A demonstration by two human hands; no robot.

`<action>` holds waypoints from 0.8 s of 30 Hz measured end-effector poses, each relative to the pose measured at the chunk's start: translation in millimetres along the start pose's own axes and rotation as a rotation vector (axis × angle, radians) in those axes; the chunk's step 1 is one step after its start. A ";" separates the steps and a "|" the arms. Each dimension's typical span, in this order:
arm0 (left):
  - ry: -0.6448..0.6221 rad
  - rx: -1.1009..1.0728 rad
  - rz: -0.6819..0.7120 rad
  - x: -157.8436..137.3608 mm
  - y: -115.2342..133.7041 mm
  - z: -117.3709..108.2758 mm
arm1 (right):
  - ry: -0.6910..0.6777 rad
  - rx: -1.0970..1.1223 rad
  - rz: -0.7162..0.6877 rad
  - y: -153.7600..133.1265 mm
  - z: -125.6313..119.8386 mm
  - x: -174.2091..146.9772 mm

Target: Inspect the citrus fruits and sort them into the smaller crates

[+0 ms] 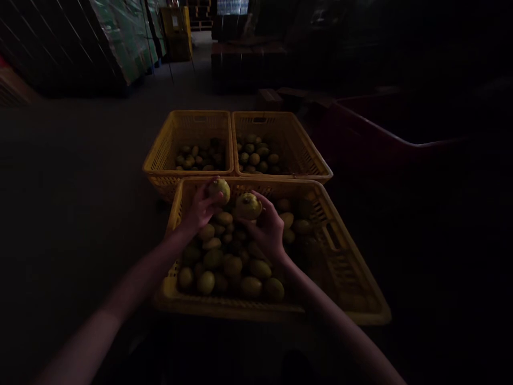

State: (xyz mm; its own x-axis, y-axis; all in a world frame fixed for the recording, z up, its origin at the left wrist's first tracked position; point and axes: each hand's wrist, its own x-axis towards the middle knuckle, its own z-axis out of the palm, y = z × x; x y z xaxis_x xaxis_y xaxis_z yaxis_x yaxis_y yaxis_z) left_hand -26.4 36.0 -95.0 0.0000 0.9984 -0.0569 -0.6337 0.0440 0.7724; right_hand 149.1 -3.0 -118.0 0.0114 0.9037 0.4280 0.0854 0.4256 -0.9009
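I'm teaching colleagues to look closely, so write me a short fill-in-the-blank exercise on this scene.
1. Together, the left hand and right hand hold ____ fruits.
2. The near crate is coloured ____.
3. Counting it, ____ crates with fruit inside are visible.
4. In the picture, the reddish container lies to the ____ of the crates.
Missing words: two; yellow; three; right.

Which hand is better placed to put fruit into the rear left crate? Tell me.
Likely the left hand: its yellow-green fruit is nearer the rear left yellow crate, while the right hand holds another fruit farther right.
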 end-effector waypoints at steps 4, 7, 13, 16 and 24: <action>-0.141 0.236 0.102 -9.3 -2.5 3.7 | 0.101 0.078 0.036 4.7 -4.5 7.1; -0.147 0.250 0.028 -12.5 -7.3 5.7 | 0.101 0.221 0.188 1.6 -6.0 11.7; -0.029 -0.124 -0.356 -9.1 -11.0 7.2 | -0.021 0.760 0.730 -7.8 -2.8 19.4; 0.055 -0.293 -0.456 -7.5 -11.2 9.5 | 0.000 0.956 0.790 -3.8 5.6 22.0; 0.126 -0.467 -0.360 -7.3 -11.9 6.0 | -0.018 1.022 0.776 8.9 17.2 20.4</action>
State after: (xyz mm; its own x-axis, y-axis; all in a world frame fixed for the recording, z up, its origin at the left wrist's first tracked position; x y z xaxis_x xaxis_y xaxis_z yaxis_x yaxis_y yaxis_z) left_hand -14.2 28.4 -99.9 0.2044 0.9104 -0.3596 -0.8835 0.3298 0.3326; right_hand 132.9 20.0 -118.6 -0.2995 0.9272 -0.2251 -0.7374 -0.3747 -0.5620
